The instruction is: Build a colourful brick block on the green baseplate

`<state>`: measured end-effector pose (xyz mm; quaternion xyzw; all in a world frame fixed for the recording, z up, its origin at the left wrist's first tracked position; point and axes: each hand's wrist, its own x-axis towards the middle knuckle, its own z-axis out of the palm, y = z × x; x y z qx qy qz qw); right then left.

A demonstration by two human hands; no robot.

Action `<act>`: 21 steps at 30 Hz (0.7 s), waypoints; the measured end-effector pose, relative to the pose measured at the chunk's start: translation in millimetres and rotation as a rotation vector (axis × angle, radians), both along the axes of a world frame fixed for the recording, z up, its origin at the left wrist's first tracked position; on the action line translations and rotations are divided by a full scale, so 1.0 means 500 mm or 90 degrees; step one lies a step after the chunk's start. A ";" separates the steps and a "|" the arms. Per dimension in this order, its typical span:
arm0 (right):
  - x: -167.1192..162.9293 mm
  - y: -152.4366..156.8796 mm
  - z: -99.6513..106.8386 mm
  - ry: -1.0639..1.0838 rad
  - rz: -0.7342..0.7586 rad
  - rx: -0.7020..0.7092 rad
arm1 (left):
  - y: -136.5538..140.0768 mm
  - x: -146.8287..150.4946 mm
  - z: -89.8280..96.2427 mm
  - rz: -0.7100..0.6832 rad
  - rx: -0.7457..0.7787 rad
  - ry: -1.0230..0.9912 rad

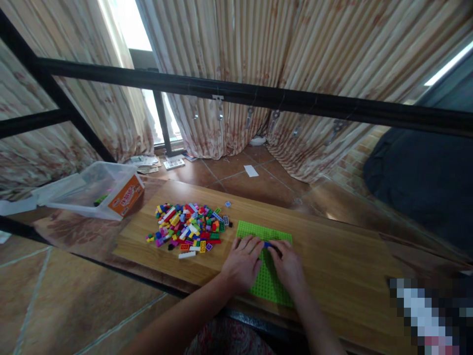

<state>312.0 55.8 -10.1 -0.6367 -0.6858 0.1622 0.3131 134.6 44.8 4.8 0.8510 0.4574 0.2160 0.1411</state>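
Observation:
A green studded baseplate (271, 283) lies on the wooden board in front of me. My left hand (242, 261) rests flat over the plate's left side, fingers stretched out towards its middle. Over the right side, my right hand (288, 261) pinches a small blue brick (267, 244) at the plate, close to the left fingertips. The fingers partly cover the brick, so I cannot tell whether it is pressed onto the studs. To the left spreads a pile of mixed coloured bricks (192, 227), with a white brick (186, 255) at its near edge.
A clear plastic bin (84, 197) with an orange label stands left of the wooden board (332, 266). A black metal rail (236, 93) crosses beyond the board, before striped curtains (229, 44). Papers (251, 170) lie on the tiled floor. A dark covered shape stands at the right.

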 end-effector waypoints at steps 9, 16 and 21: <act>0.023 0.023 -0.009 0.031 0.010 -0.027 | -0.002 0.016 0.000 0.016 -0.002 0.047; 0.035 0.041 0.001 -0.006 0.053 -0.041 | 0.001 0.011 0.005 0.014 0.000 0.020; -0.004 0.025 0.017 -0.109 0.023 0.003 | 0.002 0.008 0.002 0.016 0.011 -0.014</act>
